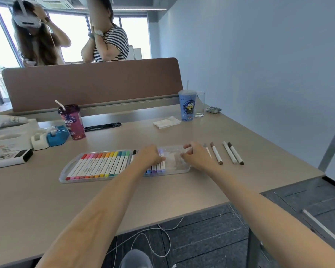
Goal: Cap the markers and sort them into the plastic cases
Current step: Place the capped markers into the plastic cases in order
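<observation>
A clear plastic case lies on the table, filled with a row of capped markers from red to green. Beside it on the right a second clear case holds a few blue and purple markers at its left end. My left hand rests on those markers, fingers bent over them. My right hand sits at that case's right side, its fingers curled at the far rim. Several loose markers lie right of the cases: a grey-tipped one, a brown one, a pale one, a dark one.
A purple drink cup, blue and white tape dispensers, a black phone, a napkin, a blue cup and a glass stand behind. A brown divider backs the table; two people stand beyond it. The table edge is on the right.
</observation>
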### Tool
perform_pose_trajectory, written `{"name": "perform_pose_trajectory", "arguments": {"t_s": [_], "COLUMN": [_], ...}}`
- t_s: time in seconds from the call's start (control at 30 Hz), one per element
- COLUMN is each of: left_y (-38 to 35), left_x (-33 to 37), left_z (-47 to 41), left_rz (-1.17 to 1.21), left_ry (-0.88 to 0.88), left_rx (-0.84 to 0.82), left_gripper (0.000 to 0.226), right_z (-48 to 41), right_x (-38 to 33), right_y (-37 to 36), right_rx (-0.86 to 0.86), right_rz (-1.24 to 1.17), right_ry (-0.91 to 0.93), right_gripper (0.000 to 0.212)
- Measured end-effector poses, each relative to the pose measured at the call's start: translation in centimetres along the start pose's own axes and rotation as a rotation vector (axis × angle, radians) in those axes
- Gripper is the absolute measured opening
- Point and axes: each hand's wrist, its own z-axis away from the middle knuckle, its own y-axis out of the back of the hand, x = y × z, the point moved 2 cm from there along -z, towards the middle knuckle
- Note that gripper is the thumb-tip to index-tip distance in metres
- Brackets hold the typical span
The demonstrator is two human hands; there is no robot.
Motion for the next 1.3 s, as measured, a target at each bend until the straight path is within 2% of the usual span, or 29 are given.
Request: {"name": "perform_pose_trajectory", "arguments": {"t_s": [0.3,0.73,0.87,1.0,1.13,1.3], "left_y": [0.0,0.6,0.4,1.2,1.6,0.9], "left_x": [0.3,0.6,0.2,0.4,0.6,0.5], "left_z": [0.8,-0.7,-0.8,0.1,0.8,0.5], "left_rz": [-0.143,-0.197,-0.218,-0.162,-0.099,-0.198], "left_ry": [-0.041,0.017,-0.011,-0.063,-0.121,-0.15], "left_rx": [0.018,-0.1,-0.118,-0.221,-0.243,-0.181], "left_gripper": [0.041,0.05,0.053,0.055,0.047,0.032], "right_z": [1.4,0.4,0.3,-0.7,-1.5,-1.6], "right_x": [0.7,-0.5,-0.3,-0.5,-0.8,-0.7], "right_y": [0.3,1.6,1.0,-0.2,-0.9,-1.4], "right_rx": [0.161,0.168,0.116,0.118,0.105,0.054], "right_rz": [-0.081,-0.021,0.008,-0.017,0.033,0.156], "right_ry": [0.056,0.085,0.073,0.06,0.083,0.117], "right_gripper": [0.028,0.03,0.027,0.029,0.029,0.024]}}
